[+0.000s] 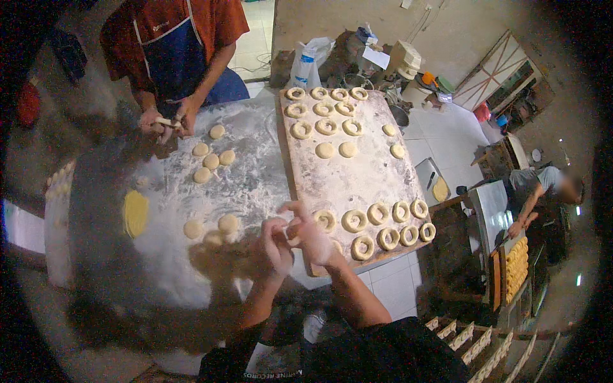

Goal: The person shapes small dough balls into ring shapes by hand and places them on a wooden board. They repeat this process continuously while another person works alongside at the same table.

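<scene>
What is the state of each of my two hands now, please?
Left hand: partly curled; whether it holds anything cannot be told.
Right hand: blurred, close to the left; whether it holds anything cannot be told.

White plastic bag [305, 73] near wall [348, 16]; far worker [531, 182] at side table [490, 203].
</scene>
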